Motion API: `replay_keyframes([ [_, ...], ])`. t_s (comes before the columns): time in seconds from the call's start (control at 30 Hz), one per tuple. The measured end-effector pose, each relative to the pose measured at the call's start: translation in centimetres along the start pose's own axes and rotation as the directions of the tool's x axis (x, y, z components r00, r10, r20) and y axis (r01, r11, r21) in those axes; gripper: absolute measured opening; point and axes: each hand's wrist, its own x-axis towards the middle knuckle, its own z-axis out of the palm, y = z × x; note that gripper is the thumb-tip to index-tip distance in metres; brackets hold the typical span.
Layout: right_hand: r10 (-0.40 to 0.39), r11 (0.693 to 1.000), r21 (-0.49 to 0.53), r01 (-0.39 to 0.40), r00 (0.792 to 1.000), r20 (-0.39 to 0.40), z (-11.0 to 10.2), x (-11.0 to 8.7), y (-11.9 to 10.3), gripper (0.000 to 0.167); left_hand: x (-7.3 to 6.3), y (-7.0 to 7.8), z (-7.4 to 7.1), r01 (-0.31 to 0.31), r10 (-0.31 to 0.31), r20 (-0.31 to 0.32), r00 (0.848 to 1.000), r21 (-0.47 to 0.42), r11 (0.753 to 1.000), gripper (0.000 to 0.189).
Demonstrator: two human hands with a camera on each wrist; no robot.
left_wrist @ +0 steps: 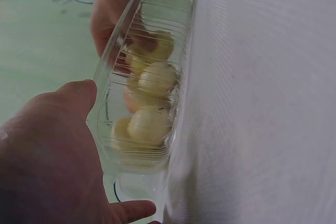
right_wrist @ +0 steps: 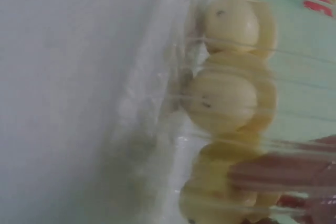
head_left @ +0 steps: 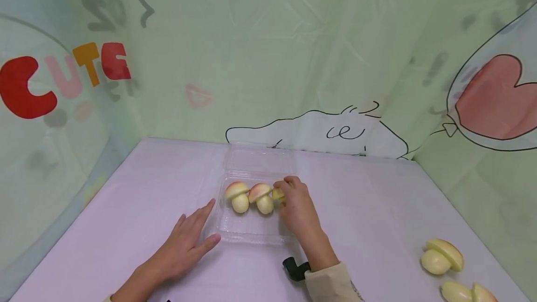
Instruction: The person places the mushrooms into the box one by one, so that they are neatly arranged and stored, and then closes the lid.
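Note:
A clear plastic clamshell box (head_left: 253, 227) stands on the table with its lid folded back. In it, side by side, are two mushrooms with reddish-yellow caps and pale rounded stems, a left mushroom (head_left: 237, 195) and a middle mushroom (head_left: 262, 198). At the right end of this row my right hand (head_left: 299, 209) grips a third mushroom (head_left: 278, 194), mostly hidden by the fingers; the right wrist view shows this third mushroom (right_wrist: 207, 195) through the box wall. My left hand (head_left: 186, 243), fingers straight and thumb spread, lies along the box's left side; whether it touches is unclear.
On the table (head_left: 369, 227) at the near right lie two more mushrooms, a farther one (head_left: 442, 257) and a nearer one (head_left: 467, 292) cut by the frame edge. A printed curtain (head_left: 260, 59) hangs behind and at both sides. A black strap (head_left: 295, 268) sits by my right wrist.

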Motion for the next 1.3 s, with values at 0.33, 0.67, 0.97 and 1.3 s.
replay_keyframes([
  [0.33, -0.044, 0.994, -0.101, 0.043, 0.999, -0.004, 0.66, -0.22, -0.06, 0.042, 0.07, -0.06, 0.16, 0.003, -0.003, 0.003, 1.0, 0.006, 1.0, 0.073],
  [0.67, -0.033, 0.99, -0.137, 0.033, 0.999, 0.005, 0.76, -0.3, -0.21, 0.044, 0.03, 0.05, 0.11, -0.002, 0.002, -0.007, 1.0, -0.001, 1.0, 0.072],
  [0.97, -0.088, 0.984, -0.163, 0.078, 0.995, -0.053, 0.49, -0.58, -0.26, 0.04, 0.0, 0.03, 0.1, -0.006, 0.006, -0.012, 1.0, 0.013, 1.0, 0.072],
  [1.3, -0.076, 0.989, -0.133, 0.07, 0.996, -0.044, 0.05, -0.7, -0.28, 0.037, -0.06, 0.14, 0.05, -0.009, 0.009, -0.018, 1.0, 0.003, 1.0, 0.072],
])
